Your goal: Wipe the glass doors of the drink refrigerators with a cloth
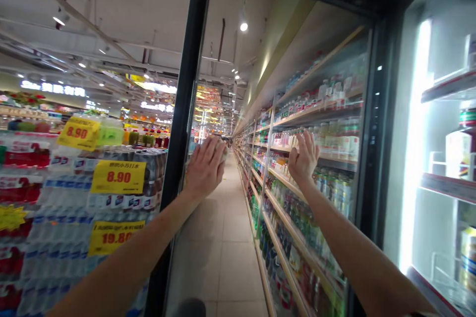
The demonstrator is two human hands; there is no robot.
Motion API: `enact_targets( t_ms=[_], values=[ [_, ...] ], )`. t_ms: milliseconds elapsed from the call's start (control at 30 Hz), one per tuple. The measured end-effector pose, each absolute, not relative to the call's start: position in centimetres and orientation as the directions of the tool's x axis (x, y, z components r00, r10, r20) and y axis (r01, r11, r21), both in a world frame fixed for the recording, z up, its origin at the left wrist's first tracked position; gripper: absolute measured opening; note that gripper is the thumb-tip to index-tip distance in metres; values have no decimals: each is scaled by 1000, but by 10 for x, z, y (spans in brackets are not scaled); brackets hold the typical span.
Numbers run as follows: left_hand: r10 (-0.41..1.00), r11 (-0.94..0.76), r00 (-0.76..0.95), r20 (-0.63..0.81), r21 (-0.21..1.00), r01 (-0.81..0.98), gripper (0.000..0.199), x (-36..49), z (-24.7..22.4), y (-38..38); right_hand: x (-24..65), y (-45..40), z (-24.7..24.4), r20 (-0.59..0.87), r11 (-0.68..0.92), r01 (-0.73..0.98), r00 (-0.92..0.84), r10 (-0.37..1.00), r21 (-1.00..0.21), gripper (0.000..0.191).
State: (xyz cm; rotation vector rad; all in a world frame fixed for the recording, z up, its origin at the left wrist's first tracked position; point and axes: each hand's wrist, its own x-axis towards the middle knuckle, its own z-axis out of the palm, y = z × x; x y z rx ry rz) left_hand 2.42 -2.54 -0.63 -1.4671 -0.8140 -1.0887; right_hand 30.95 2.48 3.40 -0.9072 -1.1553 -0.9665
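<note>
A glass door [238,109] with a black frame [186,84] stands swung out from a lit drinks cooler [412,133]. My left hand [207,164] is at the glass near the frame's left upright, its fingers bent over a pale, crumpled-looking thing [224,150] that I cannot make out clearly. Farther right, my right hand [304,156] is raised in front of the same pane, fingers apart and nothing in it. Whether its fingertips touch the glass cannot be told.
Stacked bottle packs [59,223] with yellow price signs [118,177] rise at the left. Through the glass, a tiled aisle [234,237] runs beside long drinks shelves [293,193]. Cooler shelves [451,185] with bottles are at the far right.
</note>
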Motion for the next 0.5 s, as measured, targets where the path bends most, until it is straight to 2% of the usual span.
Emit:
enact_targets(
  t_ms=[33, 67, 133, 200, 267, 333, 400, 433, 467, 500],
  values=[
    [-68, -192, 372, 926, -378, 906, 49, 25, -15, -25, 310, 25, 34, 982, 324, 943, 129, -139, -78, 44],
    [-60, -211, 454, 889, -455, 865, 48, 29, -28, -26, 310, 26, 34, 981, 323, 943, 129, -143, -77, 44],
    [-52, -260, 668, 742, -656, 709, 46, 36, -57, -26, 311, 28, 33, 980, 325, 943, 127, -156, -71, 44],
    [-52, -300, 788, 613, -762, 573, 46, 40, -73, -26, 311, 29, 33, 979, 331, 942, 118, -166, -57, 44],
    [-42, -300, 755, 654, -729, 615, 48, 36, -66, -25, 311, 30, 33, 978, 337, 940, 118, -174, -53, 44],
    [-41, -258, 566, 823, -556, 790, 54, 29, -44, -24, 311, 29, 33, 976, 342, 938, 125, -177, -58, 44],
    [-59, -222, 373, 926, -376, 899, 58, 25, -28, -23, 310, 29, 34, 974, 345, 936, 137, -181, -67, 44],
    [-58, -217, 344, 937, -348, 912, 58, 26, -26, -23, 309, 28, 34, 974, 345, 936, 138, -182, -68, 44],
    [-47, -224, 377, 925, -377, 899, 57, 29, -29, -24, 309, 28, 34, 974, 344, 936, 137, -183, -67, 44],
    [-30, -240, 471, 882, -463, 853, 55, 33, -36, -24, 309, 28, 34, 974, 343, 937, 136, -183, -67, 44]
  ],
)
